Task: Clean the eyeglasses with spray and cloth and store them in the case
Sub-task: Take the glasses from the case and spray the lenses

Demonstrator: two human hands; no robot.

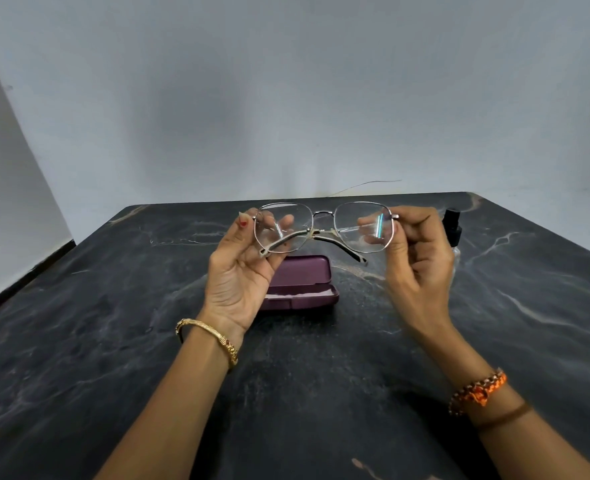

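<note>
Thin metal-framed eyeglasses point(323, 213) are held up above the table, lenses upright and both temples folded behind them. My left hand point(241, 268) pinches the left lens rim between thumb and fingers. My right hand point(416, 258) grips the right end of the frame by the hinge. Below and behind my left hand lies a purple glasses case point(304, 284), its lid open and tilted back. A spray bottle with a black cap point(452, 225) stands behind my right hand, mostly hidden by it. No cloth is visible.
The dark marble-patterned table point(113, 341) runs to a far edge against a pale grey wall point(286, 98). A thin wire point(366, 184) shows at that far edge. The table's left side borders a white wall.
</note>
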